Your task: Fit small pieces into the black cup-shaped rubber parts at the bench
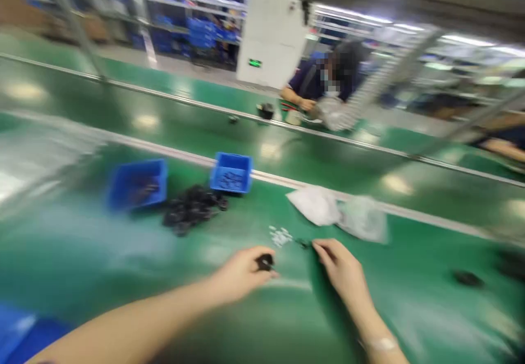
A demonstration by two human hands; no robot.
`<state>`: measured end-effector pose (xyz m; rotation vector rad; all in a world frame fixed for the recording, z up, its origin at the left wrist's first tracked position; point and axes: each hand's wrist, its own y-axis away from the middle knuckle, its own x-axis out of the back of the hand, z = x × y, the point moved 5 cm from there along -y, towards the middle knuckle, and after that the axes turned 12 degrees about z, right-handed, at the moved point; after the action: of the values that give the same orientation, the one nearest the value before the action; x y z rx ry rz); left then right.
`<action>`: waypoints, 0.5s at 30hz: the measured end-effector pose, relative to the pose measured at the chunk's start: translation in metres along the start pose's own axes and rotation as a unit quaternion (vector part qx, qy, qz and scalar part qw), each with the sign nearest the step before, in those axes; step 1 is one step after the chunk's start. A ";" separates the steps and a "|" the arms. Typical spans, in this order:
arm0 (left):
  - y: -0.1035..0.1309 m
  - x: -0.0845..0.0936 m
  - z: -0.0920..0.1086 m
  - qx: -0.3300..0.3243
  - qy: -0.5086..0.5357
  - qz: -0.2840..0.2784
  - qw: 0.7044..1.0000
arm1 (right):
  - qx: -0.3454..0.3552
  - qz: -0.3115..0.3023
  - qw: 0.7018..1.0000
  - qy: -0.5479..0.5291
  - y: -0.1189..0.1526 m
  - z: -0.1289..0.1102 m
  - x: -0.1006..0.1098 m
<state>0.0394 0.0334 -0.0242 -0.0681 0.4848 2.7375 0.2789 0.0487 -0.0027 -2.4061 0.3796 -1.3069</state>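
Note:
In my left hand (246, 271) is a small black part (264, 261), round-looking and gripped between thumb and fingers. My right hand (340, 265) reaches to the green worktop with thumb and fingertips pinched together. Right at those fingertips lie a few tiny dark pieces (302, 243); whether one is between the fingers is too blurred to see. A small heap of white pieces (281, 237) lies on the worktop between both hands, a little farther off.
Beyond my left hand are a pile of black parts (191, 208), a blue bin (232, 159) with small pieces and another blue bin (159, 186). Two plastic bags, one white (315, 205) and one clear (364, 219), lie behind my right hand. A co-worker (328, 79) sits across the line.

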 end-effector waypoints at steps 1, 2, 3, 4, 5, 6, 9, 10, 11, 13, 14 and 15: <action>-0.003 -0.001 0.000 0.005 0.006 -0.021 1.000 | -0.051 -0.016 0.998 -0.019 0.003 0.009 0.000; -0.006 -0.001 0.000 0.012 0.009 -0.037 0.999 | -0.089 -0.019 0.995 -0.036 0.004 0.016 0.000; -0.009 -0.001 -0.002 0.028 0.016 -0.038 0.999 | -0.113 -0.021 0.992 -0.050 0.004 0.020 -0.002; -0.011 -0.001 -0.003 0.042 0.018 -0.041 0.998 | -0.125 -0.021 0.990 -0.059 0.002 0.022 -0.003; -0.010 -0.002 -0.003 0.053 0.020 -0.043 0.997 | -0.120 -0.016 0.991 -0.060 0.001 0.020 -0.004; -0.009 -0.002 -0.003 0.063 0.022 -0.042 0.997 | -0.106 -0.012 0.993 -0.059 -0.001 0.017 -0.005; -0.005 -0.003 -0.002 0.078 0.023 -0.039 0.996 | -0.056 -0.010 0.997 -0.051 0.000 0.004 -0.004; -0.005 -0.003 -0.002 0.081 0.023 -0.038 0.996 | -0.055 -0.011 0.997 -0.049 0.001 0.004 -0.002; -0.006 -0.003 -0.002 0.083 0.023 -0.038 0.996 | -0.062 -0.011 0.997 -0.046 0.003 0.005 0.001; -0.009 -0.003 -0.003 0.084 0.022 -0.041 0.995 | -0.079 -0.010 0.996 -0.031 0.007 0.010 0.010; -0.010 -0.003 -0.004 0.083 0.022 -0.039 0.996 | -0.077 -0.009 0.997 -0.021 0.009 0.012 0.015; -0.010 -0.002 -0.003 0.080 0.023 -0.037 0.996 | -0.065 -0.006 0.998 -0.010 0.010 0.012 0.018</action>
<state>0.0451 0.0406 -0.0303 -0.1052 0.6985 2.6203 0.2985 0.0352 0.0004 -2.5297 0.4578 -1.3002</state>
